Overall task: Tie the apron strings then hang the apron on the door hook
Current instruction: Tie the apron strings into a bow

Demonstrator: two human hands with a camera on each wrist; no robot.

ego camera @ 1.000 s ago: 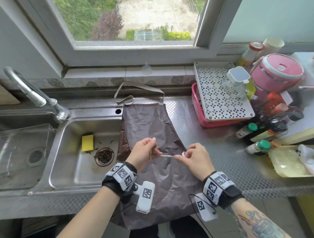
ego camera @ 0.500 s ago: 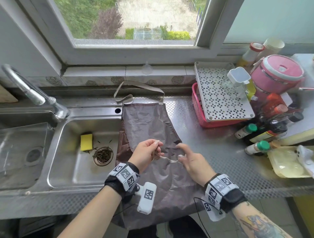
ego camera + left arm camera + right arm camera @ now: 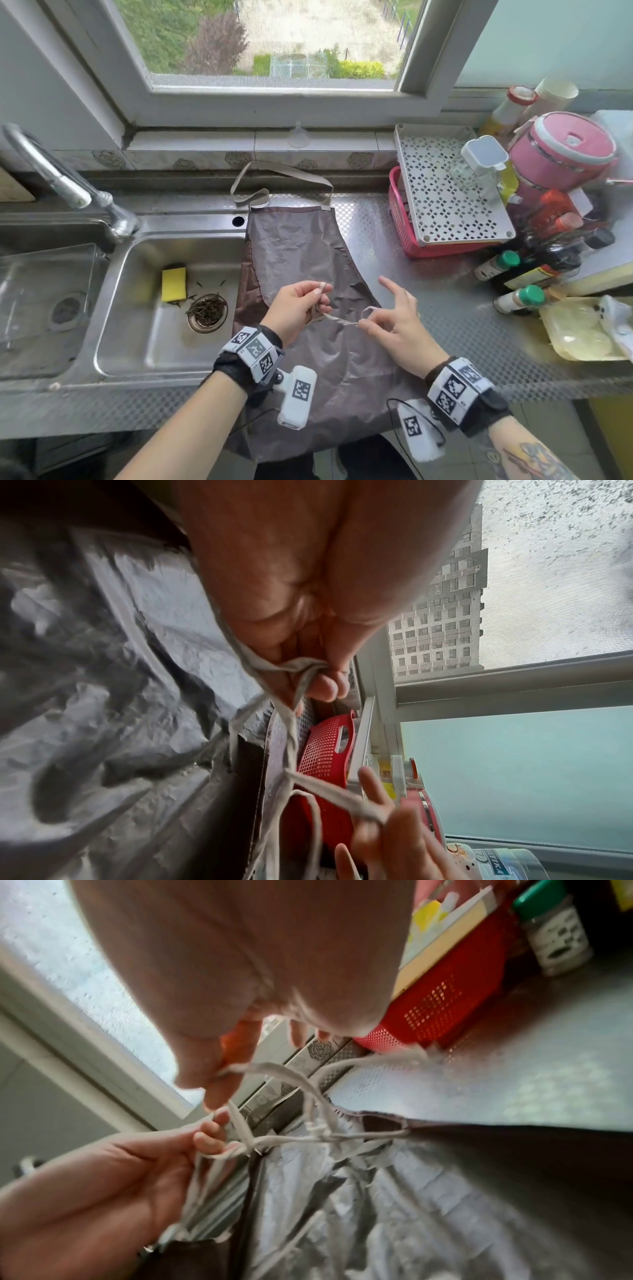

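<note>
A brown apron (image 3: 301,253) lies flat on the steel counter (image 3: 445,308), its hem hanging over the front edge and its neck strap (image 3: 284,173) looped at the back. Above its waist, my left hand (image 3: 320,296) pinches the pale strings (image 3: 337,319) between thumb and fingers. My right hand (image 3: 368,317) pinches the other end, with the index finger stretched out. In the left wrist view the string (image 3: 291,731) wraps the left hand's fingertips (image 3: 322,688). In the right wrist view the strings (image 3: 291,1139) cross in a small loose knot between both hands. No door hook is in view.
A steel sink (image 3: 113,301) on the left holds a yellow sponge (image 3: 174,284) and a strainer (image 3: 207,311), under a tap (image 3: 68,185). To the right stand a red basket (image 3: 400,219) with a white perforated tray (image 3: 445,192), a pink pot (image 3: 561,154) and several bottles (image 3: 517,298).
The string was stretched straight between both hands; now it sags in a loop. My right hand has turned and spread its fingers, its index finger now pointing out.
</note>
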